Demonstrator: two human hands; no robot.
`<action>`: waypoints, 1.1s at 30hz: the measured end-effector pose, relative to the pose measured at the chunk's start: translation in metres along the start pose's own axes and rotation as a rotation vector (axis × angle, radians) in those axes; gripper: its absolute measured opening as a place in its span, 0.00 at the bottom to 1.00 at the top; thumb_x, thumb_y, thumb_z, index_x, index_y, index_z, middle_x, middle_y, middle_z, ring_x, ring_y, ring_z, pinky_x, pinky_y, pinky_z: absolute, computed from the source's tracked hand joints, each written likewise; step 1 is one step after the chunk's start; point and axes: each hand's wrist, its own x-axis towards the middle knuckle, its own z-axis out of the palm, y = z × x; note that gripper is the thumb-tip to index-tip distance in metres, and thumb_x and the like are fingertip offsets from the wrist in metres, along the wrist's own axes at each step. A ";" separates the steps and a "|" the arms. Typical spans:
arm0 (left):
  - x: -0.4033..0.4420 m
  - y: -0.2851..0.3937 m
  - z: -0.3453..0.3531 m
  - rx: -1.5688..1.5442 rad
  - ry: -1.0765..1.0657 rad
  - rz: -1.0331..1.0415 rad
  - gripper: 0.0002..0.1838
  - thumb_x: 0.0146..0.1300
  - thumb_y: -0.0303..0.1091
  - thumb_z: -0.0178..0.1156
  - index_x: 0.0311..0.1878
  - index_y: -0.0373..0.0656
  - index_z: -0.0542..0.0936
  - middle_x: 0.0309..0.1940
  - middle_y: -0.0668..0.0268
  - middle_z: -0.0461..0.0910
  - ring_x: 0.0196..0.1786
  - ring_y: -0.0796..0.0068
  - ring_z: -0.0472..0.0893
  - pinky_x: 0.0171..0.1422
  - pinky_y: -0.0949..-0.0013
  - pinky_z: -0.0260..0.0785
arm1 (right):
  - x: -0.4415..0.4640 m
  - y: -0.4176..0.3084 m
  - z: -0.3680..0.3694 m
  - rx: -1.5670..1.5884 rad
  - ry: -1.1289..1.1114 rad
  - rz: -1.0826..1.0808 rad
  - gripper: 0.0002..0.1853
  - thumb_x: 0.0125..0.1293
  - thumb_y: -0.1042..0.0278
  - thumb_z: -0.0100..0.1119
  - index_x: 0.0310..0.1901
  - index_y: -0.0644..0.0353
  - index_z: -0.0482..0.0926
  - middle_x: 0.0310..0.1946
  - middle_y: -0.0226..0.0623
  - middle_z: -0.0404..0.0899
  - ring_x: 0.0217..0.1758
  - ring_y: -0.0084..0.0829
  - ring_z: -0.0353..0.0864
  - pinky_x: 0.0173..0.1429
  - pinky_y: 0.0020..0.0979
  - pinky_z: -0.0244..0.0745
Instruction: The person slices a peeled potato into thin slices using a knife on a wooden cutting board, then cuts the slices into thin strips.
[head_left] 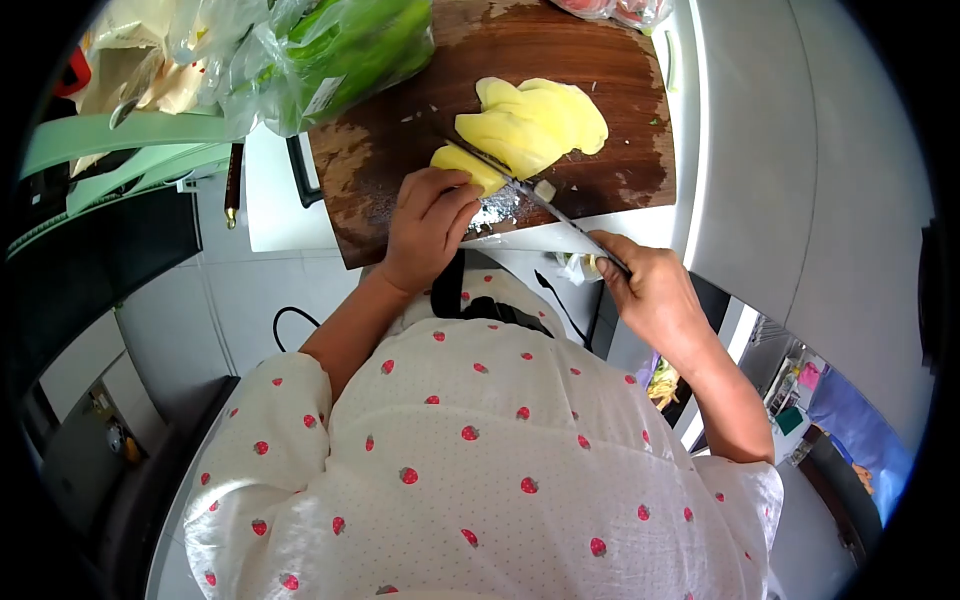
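My right hand (655,290) is closed round the handle of a kitchen knife (560,215), whose blade points up and left across the board. The blade stands at the edge of a cut piece of potato (470,168), yellow and peeled. Bent fingers of my left hand (430,215) press on that piece from the near side. Beyond the blade, overlapping potato slices (540,120) lie fanned out on the dark wooden cutting board (370,180). A small pale scrap (544,190) sits beside the blade.
A clear plastic bag of green vegetables (340,55) covers the board's far left corner. Another bag with reddish contents (620,10) lies at the far right. A light green rack (130,140) stands on the left. Below the counter, a bin with peelings (662,385) is partly visible.
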 end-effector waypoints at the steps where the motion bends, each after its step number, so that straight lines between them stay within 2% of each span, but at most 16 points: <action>1: -0.001 -0.001 0.004 0.002 0.021 0.005 0.13 0.48 0.22 0.68 0.39 0.40 0.81 0.40 0.61 0.76 0.44 0.57 0.75 0.48 0.61 0.70 | 0.000 0.000 -0.001 -0.024 -0.001 -0.021 0.13 0.63 0.73 0.57 0.49 0.60 0.79 0.27 0.53 0.79 0.31 0.53 0.79 0.38 0.43 0.76; 7: -0.003 -0.007 0.005 0.044 0.013 0.029 0.11 0.49 0.19 0.65 0.37 0.37 0.80 0.38 0.59 0.75 0.39 0.56 0.74 0.43 0.61 0.69 | -0.005 0.000 -0.004 -0.165 0.012 -0.139 0.17 0.55 0.80 0.57 0.49 0.63 0.78 0.27 0.50 0.79 0.30 0.50 0.80 0.37 0.43 0.76; 11: -0.005 -0.007 0.006 0.046 0.012 0.035 0.09 0.50 0.18 0.62 0.36 0.35 0.79 0.38 0.57 0.76 0.39 0.55 0.74 0.42 0.61 0.68 | -0.004 0.000 -0.004 -0.219 -0.008 -0.138 0.20 0.53 0.82 0.57 0.50 0.64 0.77 0.26 0.52 0.79 0.30 0.49 0.81 0.37 0.42 0.77; 19: -0.008 -0.011 0.010 0.047 0.040 0.023 0.08 0.50 0.17 0.61 0.36 0.34 0.79 0.40 0.56 0.77 0.40 0.54 0.75 0.46 0.60 0.70 | 0.002 0.000 0.001 -0.273 -0.059 -0.124 0.23 0.52 0.83 0.53 0.54 0.64 0.75 0.26 0.52 0.79 0.30 0.48 0.81 0.37 0.41 0.77; 22: -0.010 -0.012 0.011 0.045 0.039 0.019 0.07 0.51 0.18 0.61 0.35 0.34 0.79 0.40 0.57 0.78 0.40 0.55 0.76 0.47 0.61 0.71 | 0.012 -0.011 -0.001 -0.353 -0.157 -0.036 0.24 0.52 0.82 0.52 0.55 0.64 0.74 0.26 0.51 0.80 0.30 0.48 0.82 0.38 0.42 0.77; 25: -0.009 -0.011 0.011 0.043 0.048 0.011 0.06 0.51 0.18 0.61 0.33 0.34 0.80 0.39 0.57 0.78 0.40 0.56 0.76 0.47 0.61 0.71 | 0.019 -0.009 0.004 -0.332 -0.136 -0.077 0.24 0.52 0.81 0.52 0.55 0.64 0.74 0.26 0.51 0.80 0.30 0.49 0.81 0.38 0.43 0.77; 33: -0.006 -0.008 0.008 -0.002 0.033 -0.037 0.09 0.49 0.18 0.61 0.35 0.38 0.82 0.38 0.61 0.78 0.41 0.58 0.77 0.48 0.61 0.72 | 0.065 -0.007 0.040 -0.331 -0.110 -0.065 0.17 0.52 0.80 0.52 0.46 0.64 0.75 0.26 0.54 0.80 0.32 0.52 0.82 0.39 0.46 0.77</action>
